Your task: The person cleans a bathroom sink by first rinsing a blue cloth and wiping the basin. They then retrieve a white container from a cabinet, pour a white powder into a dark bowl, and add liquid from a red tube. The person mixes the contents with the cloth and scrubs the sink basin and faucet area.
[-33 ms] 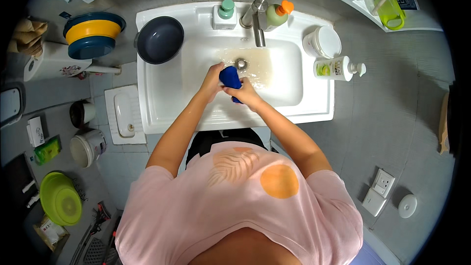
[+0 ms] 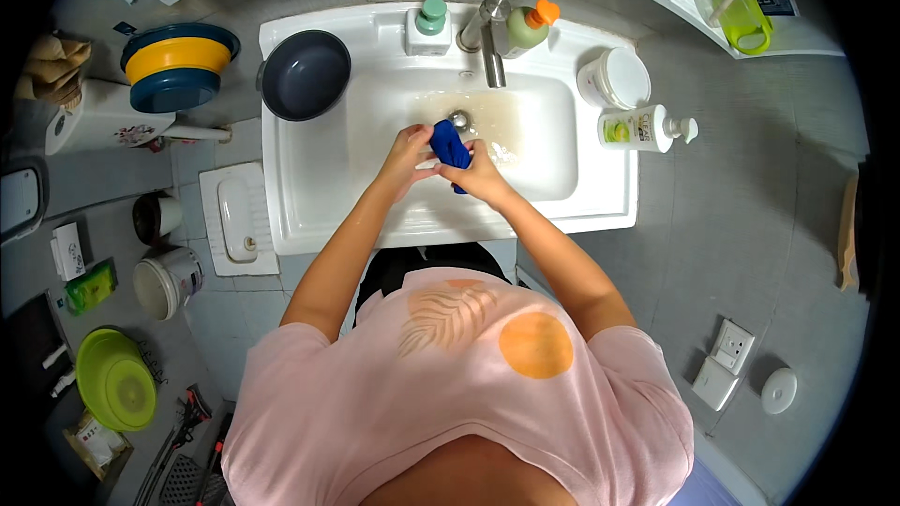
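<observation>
"Hands first. What did they have?"

"Right hand (image 2: 480,174) was closed on a bunched blue cloth (image 2: 449,142), thumb and fingers around its lower part. Left hand (image 2: 405,156) was half open, fingers curled, fingertips at the cloth's upper left side. Couldn't tell how firmly that one gripped."

"Cloth position?"

"Between both hands, above the near side of the white sink (image 2: 555,136), just short of the drain (image 2: 459,120). Thin brownish water lay around the drain."

"Tap?"

"Metal faucet (image 2: 494,42) at the back edge, spout toward the basin. Pump dispenser with a green top (image 2: 430,28) on its left, green bottle with an orange pump (image 2: 531,30) close on its right."

"Sink corners?"

"Dark round pan (image 2: 306,76) at back left. White lidded tub (image 2: 619,78) on the right, with a white pump bottle (image 2: 647,129) lying just below it."

"Further out?"

"Blue-and-yellow basins (image 2: 178,64) left of the sink, lime-green basin (image 2: 114,379) at lower left, wall socket (image 2: 732,347) at lower right. Pink shirt (image 2: 450,356) filled the bottom middle."
</observation>
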Available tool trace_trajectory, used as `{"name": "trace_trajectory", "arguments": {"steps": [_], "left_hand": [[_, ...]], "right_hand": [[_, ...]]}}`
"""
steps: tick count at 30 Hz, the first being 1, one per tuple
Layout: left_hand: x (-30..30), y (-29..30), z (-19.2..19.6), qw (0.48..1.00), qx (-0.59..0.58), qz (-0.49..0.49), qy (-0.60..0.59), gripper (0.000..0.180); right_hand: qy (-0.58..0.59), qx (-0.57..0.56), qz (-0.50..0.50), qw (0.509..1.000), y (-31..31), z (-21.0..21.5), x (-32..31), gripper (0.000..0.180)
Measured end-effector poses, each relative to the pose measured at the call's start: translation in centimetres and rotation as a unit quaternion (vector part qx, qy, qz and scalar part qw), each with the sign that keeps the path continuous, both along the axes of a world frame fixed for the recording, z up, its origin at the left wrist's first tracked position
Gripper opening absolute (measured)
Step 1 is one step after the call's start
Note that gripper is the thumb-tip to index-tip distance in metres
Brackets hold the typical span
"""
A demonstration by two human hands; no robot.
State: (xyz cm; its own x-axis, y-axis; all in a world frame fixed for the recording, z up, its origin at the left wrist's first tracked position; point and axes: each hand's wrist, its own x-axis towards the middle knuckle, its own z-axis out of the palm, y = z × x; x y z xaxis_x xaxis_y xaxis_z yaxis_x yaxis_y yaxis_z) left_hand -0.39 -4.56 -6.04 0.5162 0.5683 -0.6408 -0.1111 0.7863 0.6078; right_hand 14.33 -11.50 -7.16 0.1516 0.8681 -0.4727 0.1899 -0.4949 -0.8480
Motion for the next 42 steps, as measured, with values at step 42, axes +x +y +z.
{"name": "trace_trajectory", "arguments": {"steps": [42], "left_hand": [[2.0, 1.4, 17.2, 0.966, 0.216, -0.052, -0.131, 0.021]], "right_hand": [[0.312, 0.123, -0.035, 0.941, -2.5, 20.6, 7.6, 0.017]]}}
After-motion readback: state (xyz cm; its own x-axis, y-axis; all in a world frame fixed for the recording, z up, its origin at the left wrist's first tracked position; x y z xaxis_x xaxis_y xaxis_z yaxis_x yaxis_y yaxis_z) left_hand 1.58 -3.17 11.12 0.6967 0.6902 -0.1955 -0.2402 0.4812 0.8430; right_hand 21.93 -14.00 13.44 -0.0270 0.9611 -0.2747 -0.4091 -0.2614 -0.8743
